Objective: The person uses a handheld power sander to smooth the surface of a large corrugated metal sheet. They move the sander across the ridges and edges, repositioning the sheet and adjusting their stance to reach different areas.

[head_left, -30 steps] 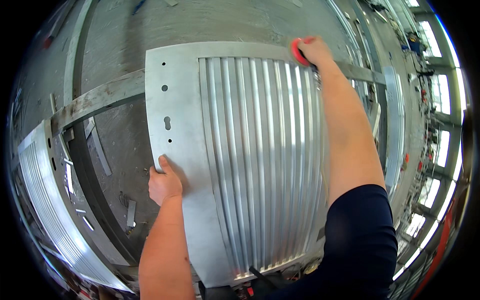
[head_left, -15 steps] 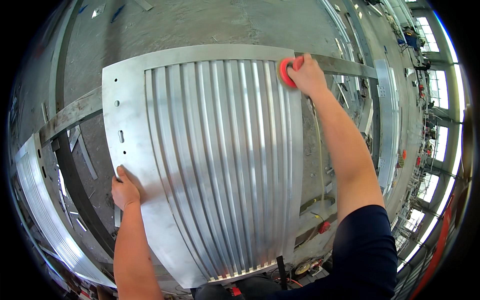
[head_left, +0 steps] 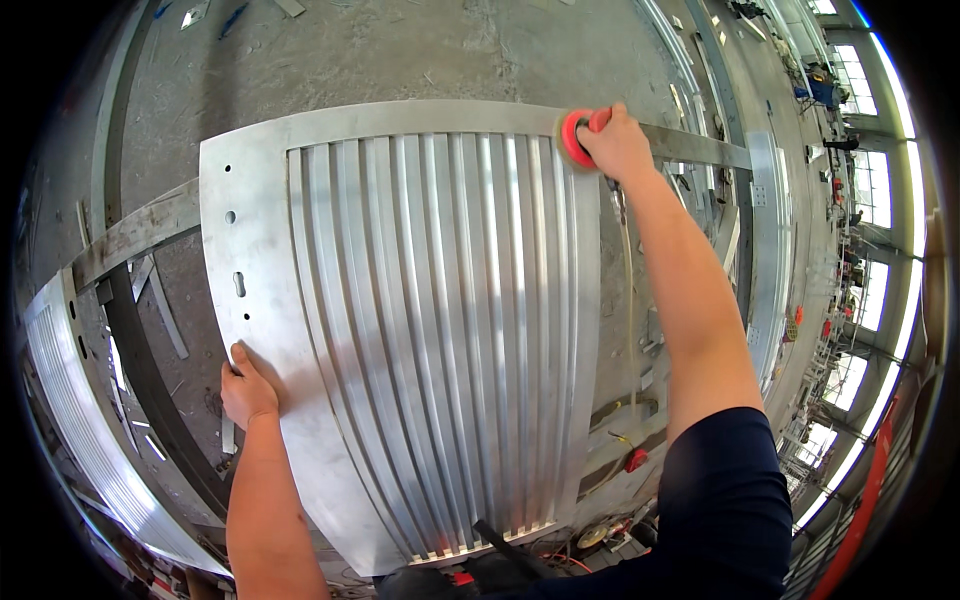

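A large ribbed aluminium panel (head_left: 430, 330) with a flat border and a few holes along its left edge lies in front of me on steel rails. My left hand (head_left: 246, 388) rests flat on the panel's left border, fingers curled over the edge. My right hand (head_left: 617, 142) is stretched to the panel's far right corner, gripping a small sander with a red disc (head_left: 572, 137) pressed against the metal. A thin hose runs back from the tool along my right forearm.
A second ribbed panel (head_left: 70, 420) lies at the lower left. Steel rails (head_left: 130, 235) cross under the work over a dusty concrete floor. Metal frames and offcuts sit to the right, with tall windows beyond. Cables and a red part lie near the bottom edge.
The view has shifted, so the panel sits differently in frame. My right hand and the red-disc sander stay at the far right corner, and my left hand stays on the left border.
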Demonstrator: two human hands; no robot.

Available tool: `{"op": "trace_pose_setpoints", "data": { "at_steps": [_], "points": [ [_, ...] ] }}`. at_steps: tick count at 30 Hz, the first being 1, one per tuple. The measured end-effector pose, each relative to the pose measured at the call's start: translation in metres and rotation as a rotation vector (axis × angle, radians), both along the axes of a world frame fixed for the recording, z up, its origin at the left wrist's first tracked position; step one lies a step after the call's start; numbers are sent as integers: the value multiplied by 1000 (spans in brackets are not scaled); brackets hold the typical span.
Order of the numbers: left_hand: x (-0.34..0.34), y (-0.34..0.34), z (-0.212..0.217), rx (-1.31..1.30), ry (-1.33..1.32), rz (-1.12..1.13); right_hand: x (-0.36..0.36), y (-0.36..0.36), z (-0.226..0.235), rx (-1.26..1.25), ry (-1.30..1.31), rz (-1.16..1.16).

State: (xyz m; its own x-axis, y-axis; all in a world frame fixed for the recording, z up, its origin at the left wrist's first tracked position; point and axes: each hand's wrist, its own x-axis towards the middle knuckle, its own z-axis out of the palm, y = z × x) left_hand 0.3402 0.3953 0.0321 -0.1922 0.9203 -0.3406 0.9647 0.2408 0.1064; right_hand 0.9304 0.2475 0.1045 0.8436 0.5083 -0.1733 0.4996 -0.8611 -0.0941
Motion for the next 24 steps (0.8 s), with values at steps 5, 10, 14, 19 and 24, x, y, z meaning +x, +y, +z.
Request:
{"op": "trace_pose_setpoints", "data": {
  "at_steps": [5,10,14,19,24],
  "points": [
    [-1,1,-2,0,31,6,12,12,-4,16,4,-15],
    [-8,1,-9,34,25,6,13,4,-3,-6,-82,-112],
    [-7,1,-12,34,34,-7,32,9,-3,51,-149,-141],
    [-11,2,-12,59,42,-8,20,25,-10,-3,-211,-98],
    [-1,1,-4,-2,21,4,31,22,-1,25,-140,-104]
  ]
}}
